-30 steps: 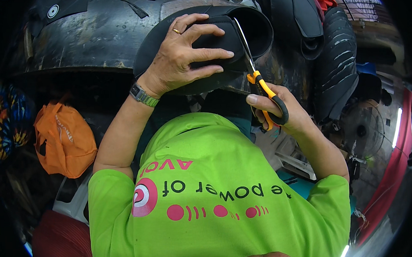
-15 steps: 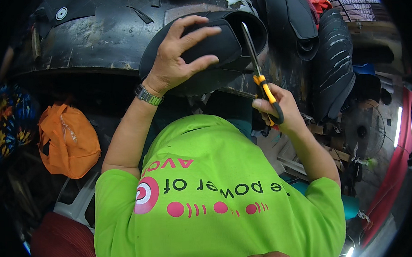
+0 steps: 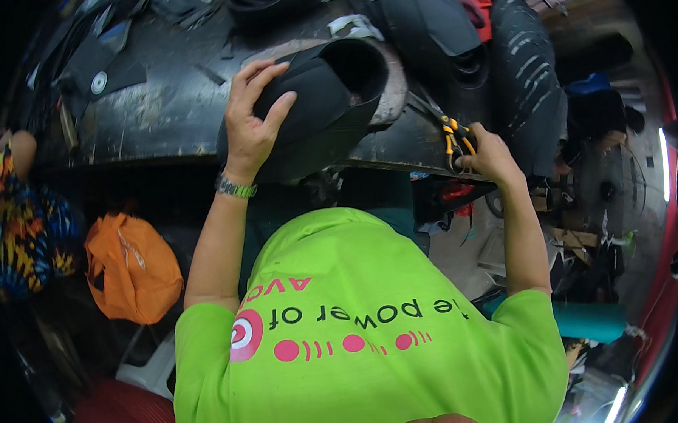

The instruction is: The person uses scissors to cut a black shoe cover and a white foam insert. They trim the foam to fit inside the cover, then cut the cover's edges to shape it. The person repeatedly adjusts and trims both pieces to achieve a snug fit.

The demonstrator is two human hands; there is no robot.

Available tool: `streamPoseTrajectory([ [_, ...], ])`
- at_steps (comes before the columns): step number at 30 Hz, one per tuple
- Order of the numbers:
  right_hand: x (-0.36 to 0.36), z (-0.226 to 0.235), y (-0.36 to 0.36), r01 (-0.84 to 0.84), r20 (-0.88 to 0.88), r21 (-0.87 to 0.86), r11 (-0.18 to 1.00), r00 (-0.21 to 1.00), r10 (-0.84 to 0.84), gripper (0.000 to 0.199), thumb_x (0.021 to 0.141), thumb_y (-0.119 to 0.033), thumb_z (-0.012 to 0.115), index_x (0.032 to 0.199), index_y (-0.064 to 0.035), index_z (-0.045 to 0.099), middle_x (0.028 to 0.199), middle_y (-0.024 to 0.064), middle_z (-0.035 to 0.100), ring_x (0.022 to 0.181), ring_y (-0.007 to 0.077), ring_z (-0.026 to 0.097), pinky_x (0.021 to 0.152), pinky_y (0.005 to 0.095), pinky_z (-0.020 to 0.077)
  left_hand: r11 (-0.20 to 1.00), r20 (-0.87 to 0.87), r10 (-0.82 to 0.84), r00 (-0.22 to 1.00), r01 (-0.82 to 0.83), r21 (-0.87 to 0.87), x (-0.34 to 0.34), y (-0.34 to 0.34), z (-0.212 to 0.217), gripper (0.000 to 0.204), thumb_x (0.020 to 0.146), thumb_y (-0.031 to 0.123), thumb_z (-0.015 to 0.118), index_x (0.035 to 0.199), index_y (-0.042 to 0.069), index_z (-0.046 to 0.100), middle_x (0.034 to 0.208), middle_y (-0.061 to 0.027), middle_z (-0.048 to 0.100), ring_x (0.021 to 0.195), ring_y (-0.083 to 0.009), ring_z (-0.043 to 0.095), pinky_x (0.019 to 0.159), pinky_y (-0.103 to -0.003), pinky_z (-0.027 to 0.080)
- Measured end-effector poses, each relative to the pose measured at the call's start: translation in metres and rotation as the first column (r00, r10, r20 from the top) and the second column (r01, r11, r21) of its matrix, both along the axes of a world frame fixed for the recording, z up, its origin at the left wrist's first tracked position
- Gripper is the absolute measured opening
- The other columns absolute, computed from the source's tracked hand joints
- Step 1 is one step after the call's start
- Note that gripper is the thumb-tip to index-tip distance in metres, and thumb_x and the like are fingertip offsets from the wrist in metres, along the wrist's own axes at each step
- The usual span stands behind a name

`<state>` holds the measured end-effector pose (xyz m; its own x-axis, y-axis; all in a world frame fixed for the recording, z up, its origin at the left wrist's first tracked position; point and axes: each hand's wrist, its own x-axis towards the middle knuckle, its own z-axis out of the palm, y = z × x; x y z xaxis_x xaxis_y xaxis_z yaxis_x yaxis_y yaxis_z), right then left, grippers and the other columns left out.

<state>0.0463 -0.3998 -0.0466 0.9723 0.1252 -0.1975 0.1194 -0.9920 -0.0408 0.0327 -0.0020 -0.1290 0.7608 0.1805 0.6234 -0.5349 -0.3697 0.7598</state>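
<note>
A hollow black piece (image 3: 311,98), with a smooth panel and a wide round opening at its right end, lies over the near edge of the worktable. My left hand (image 3: 249,131) is on its left part, fingers bent over the upper side and the thumb spread apart from them. To the right, my right hand (image 3: 497,158) has its thumb and fingers at the handles of long-bladed scissors (image 3: 448,126) with yellow and black grips. The scissors are low over the table's front edge, blades pointing away to the left; their contact with the tabletop is unclear.
The dark, scuffed worktable (image 3: 161,117) carries black scraps and a white rag (image 3: 354,27). More black hollow pieces (image 3: 410,23) and a long black piece with pale streaks (image 3: 526,75) stand right. An orange bag (image 3: 133,269) hangs left, near someone's patterned clothing (image 3: 22,225).
The scissors have gone from raised upright beside the opening down to the table edge, farther right. My left fingers now bend onto the black piece. The whole view has shifted.
</note>
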Motion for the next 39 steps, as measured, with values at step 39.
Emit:
streamPoseTrajectory([
  [39, 0.065, -0.044, 0.030, 0.224, 0.349, 0.587, 0.778, 0.797, -0.493, 0.082, 0.096, -0.050, 0.054, 0.156, -0.0071, 0.018, 0.149, 0.0286, 0.036, 0.133, 0.0458, 0.043, 0.109, 0.0481, 0.0367, 0.518, 0.075, 0.186, 0.980, -0.162, 0.840, 0.137, 0.054, 0.053, 0.029, 0.074, 0.012, 0.078, 0.101, 0.011, 0.067, 0.093, -0.0023, 0.064, 0.092, -0.0243, 0.063, 0.083, -0.038, 0.043],
])
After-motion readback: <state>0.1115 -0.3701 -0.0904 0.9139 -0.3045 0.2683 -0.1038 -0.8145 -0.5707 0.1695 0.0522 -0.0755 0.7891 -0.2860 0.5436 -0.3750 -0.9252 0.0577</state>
